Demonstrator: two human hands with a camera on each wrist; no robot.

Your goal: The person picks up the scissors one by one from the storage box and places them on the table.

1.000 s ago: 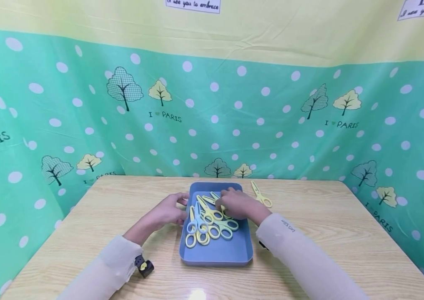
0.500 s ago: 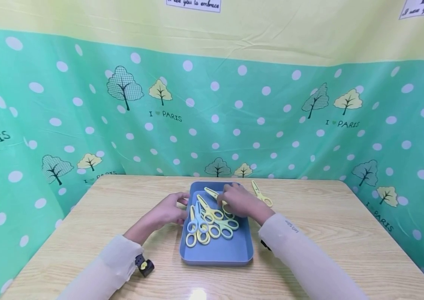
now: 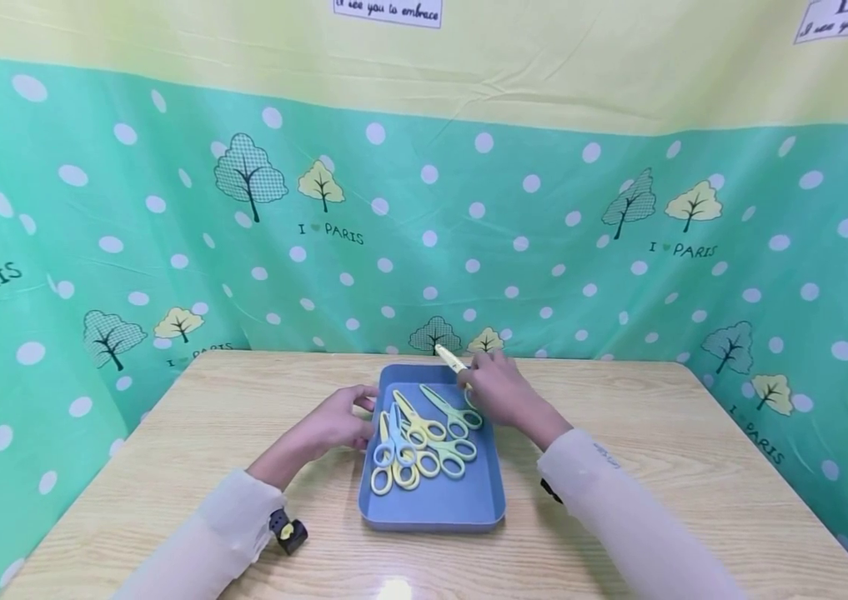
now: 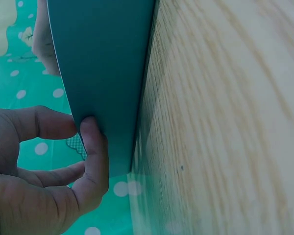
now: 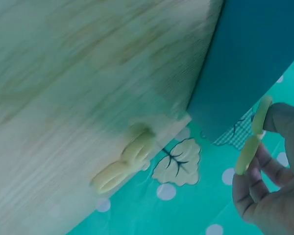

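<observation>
My left hand point(image 3: 344, 418) pinches the left wall of a blue tray point(image 3: 439, 507); thumb and fingertips on the tray wall point(image 4: 105, 73) show in the left wrist view. Above the tray's far right corner, my right hand point(image 3: 502, 392) holds yellow scissors point(image 3: 451, 357) by the handles, blades pointing up and away to the left. Their handle loops point(image 5: 248, 154) show between the fingers in the right wrist view. Several scissors lie overlapping in the tray: yellow ones point(image 3: 418, 419), light blue ones point(image 3: 398, 442) and green ones point(image 3: 456, 417).
Another pair of yellow scissors point(image 5: 123, 164) lies on the wooden table point(image 3: 619, 433) right of the tray, hidden behind my right hand in the head view. A green and yellow patterned cloth point(image 3: 424, 208) hangs at the table's far edge and both sides.
My right hand has lifted the yellow scissors out of the pile and moved them up, toward the tray's far right edge. The green scissors beneath are now uncovered. My left hand has stayed put.
</observation>
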